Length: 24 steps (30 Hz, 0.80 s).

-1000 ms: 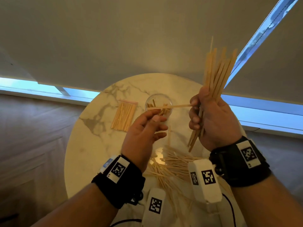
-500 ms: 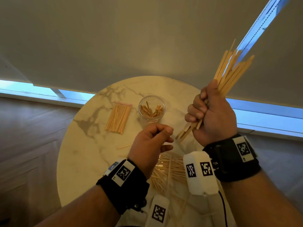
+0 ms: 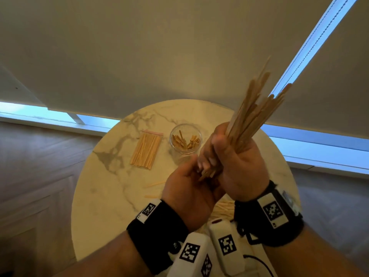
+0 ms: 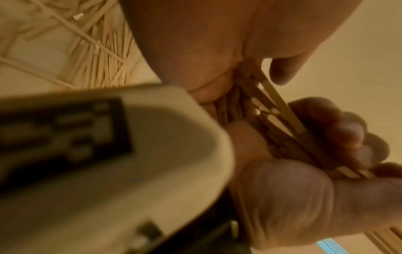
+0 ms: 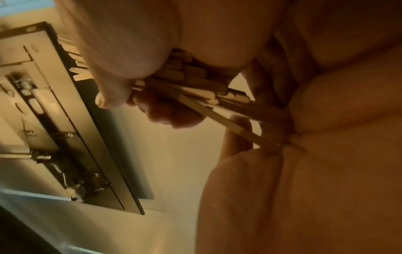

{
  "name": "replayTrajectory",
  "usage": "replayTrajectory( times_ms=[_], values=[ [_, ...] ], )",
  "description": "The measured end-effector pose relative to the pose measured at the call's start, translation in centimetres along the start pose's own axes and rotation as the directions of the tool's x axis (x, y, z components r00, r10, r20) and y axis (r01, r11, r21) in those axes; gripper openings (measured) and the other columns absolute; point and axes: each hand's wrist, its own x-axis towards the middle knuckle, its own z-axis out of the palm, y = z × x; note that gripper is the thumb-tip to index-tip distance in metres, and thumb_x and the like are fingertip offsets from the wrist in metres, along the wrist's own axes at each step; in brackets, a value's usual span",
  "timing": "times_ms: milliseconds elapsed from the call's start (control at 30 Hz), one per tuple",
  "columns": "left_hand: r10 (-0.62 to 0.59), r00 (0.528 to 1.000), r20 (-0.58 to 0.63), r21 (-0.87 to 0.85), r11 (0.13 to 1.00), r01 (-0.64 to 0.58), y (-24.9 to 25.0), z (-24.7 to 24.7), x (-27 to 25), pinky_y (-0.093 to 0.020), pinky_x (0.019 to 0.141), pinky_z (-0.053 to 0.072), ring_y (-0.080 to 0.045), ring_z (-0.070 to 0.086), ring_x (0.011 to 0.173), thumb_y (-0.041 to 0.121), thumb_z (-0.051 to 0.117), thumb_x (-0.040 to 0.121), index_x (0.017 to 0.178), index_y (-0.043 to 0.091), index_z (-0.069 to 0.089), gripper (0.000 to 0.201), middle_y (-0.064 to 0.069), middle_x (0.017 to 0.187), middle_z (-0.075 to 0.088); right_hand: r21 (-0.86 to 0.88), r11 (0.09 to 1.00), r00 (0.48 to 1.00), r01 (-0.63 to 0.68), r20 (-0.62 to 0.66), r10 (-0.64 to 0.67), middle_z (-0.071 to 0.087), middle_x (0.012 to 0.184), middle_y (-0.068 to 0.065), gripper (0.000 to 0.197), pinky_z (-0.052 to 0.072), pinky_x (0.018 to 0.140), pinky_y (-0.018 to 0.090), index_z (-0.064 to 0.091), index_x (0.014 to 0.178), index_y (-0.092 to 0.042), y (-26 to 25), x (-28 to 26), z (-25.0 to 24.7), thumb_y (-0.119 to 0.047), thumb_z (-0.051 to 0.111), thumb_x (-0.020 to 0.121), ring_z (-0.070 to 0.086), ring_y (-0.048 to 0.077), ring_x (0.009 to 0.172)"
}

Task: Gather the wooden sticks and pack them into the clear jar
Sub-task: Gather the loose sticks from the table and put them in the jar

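My right hand grips a thick bundle of long wooden sticks above the table, and the sticks fan up and to the right. My left hand is cupped under the bundle's lower ends and touches them. The wrist views show those stick ends packed between the two hands. The clear jar stands just beyond the hands with several short sticks inside. More loose sticks lie piled on the table under my wrists, partly hidden.
A clear bag of sticks lies left of the jar on the round marble table. Two stray sticks lie near the middle. Wooden floor surrounds the table, with a blind and window strip behind.
A second ago my left hand held one stick over the jar, then drew back with nothing in it. It now meets the bundle's lower ends, and my right hand has come left toward it.
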Motion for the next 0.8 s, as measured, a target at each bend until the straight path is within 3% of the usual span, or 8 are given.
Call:
replayTrajectory(
  times_ms=[133,200,300,433,567,633,733,800],
  values=[
    [0.022,1.000,0.003,0.012,1.000,-0.022,-0.2,0.2,0.3,-0.041,0.088,0.056,-0.034,0.064,0.110,0.029,0.056,0.087,0.127,0.010,0.055,0.045,-0.023,0.124,0.064,-0.062,0.998,0.999,0.001,-0.045,-0.004,0.055,0.059,0.004,0.015,0.049,0.062,0.039,0.064,0.105,-0.021,-0.5,-0.5,0.4,-0.027,0.068,0.092,0.058,0.029,0.056],
    [0.033,0.999,0.007,0.011,0.999,-0.033,-0.4,-0.1,0.6,-0.046,0.100,0.052,-0.036,0.065,0.121,0.034,0.056,0.086,0.133,0.000,0.059,0.058,-0.021,0.132,0.066,-0.106,0.994,0.997,0.011,-0.071,-0.019,0.059,0.063,0.010,0.016,0.050,0.062,0.044,0.065,0.098,-0.024,-0.5,-0.5,0.5,-0.031,0.076,0.088,0.059,0.034,0.060],
    [0.061,0.998,0.013,0.018,0.998,-0.061,-0.4,-0.2,0.6,-0.042,0.094,0.056,-0.033,0.070,0.114,0.034,0.056,0.089,0.131,0.006,0.068,0.052,-0.022,0.132,0.068,-0.149,0.987,0.996,0.052,-0.061,-0.062,0.060,0.071,0.020,0.024,0.050,0.063,0.055,0.061,0.082,-0.023,-0.5,-0.4,0.4,-0.016,0.084,0.079,0.058,0.045,0.066],
    [0.058,0.998,0.018,0.011,0.998,-0.058,0.0,-0.6,0.7,-0.046,0.111,0.043,-0.039,0.057,0.134,0.032,0.061,0.087,0.134,0.005,0.066,0.055,-0.024,0.139,0.063,-0.187,0.978,0.993,0.092,-0.057,-0.104,0.062,0.071,0.024,0.024,0.053,0.063,0.055,0.062,0.086,-0.019,-0.4,-0.4,0.3,-0.011,0.083,0.077,0.061,0.047,0.065],
    [0.016,1.000,0.002,0.068,0.998,-0.016,0.6,-0.7,0.6,-0.039,0.091,0.055,-0.035,0.063,0.114,0.035,0.065,0.086,0.134,-0.001,0.063,0.060,-0.026,0.133,0.063,-0.146,0.985,0.991,0.091,-0.083,-0.103,0.064,0.067,0.020,0.027,0.051,0.060,0.045,0.068,0.078,-0.016,-0.1,-0.2,0.7,-0.036,0.086,0.079,0.062,0.039,0.060],
    [0.012,0.999,-0.043,0.088,0.996,-0.009,0.8,-1.2,0.8,-0.038,0.090,0.058,-0.037,0.062,0.124,0.036,0.061,0.096,0.137,0.001,0.061,0.054,-0.025,0.140,0.062,-0.224,0.971,0.996,0.081,-0.021,-0.088,0.069,0.074,0.012,0.019,0.054,0.068,0.048,0.071,0.075,-0.019,0.1,0.1,0.6,-0.030,0.087,0.077,0.067,0.039,0.072],
    [0.016,0.996,-0.084,0.071,0.997,-0.010,1.3,-1.9,1.2,-0.038,0.090,0.058,-0.037,0.060,0.128,0.036,0.057,0.102,0.140,0.006,0.059,0.048,-0.023,0.139,0.062,-0.398,0.916,0.997,0.058,0.065,-0.035,0.074,0.087,0.006,0.024,0.057,0.082,0.051,0.071,0.090,-0.014,0.1,0.3,0.2,-0.019,0.085,0.071,0.072,0.033,0.090],
    [0.022,0.997,-0.080,0.093,0.996,-0.015,1.8,-2.4,1.3,-0.041,0.098,0.052,-0.035,0.064,0.124,0.029,0.051,0.105,0.137,0.003,0.060,0.042,-0.024,0.134,0.065,-0.471,0.881,0.991,0.055,0.130,0.008,0.075,0.092,0.001,0.029,0.058,0.083,0.042,0.070,0.094,-0.018,0.2,0.5,0.2,-0.023,0.085,0.069,0.073,0.025,0.093]
  ],
)
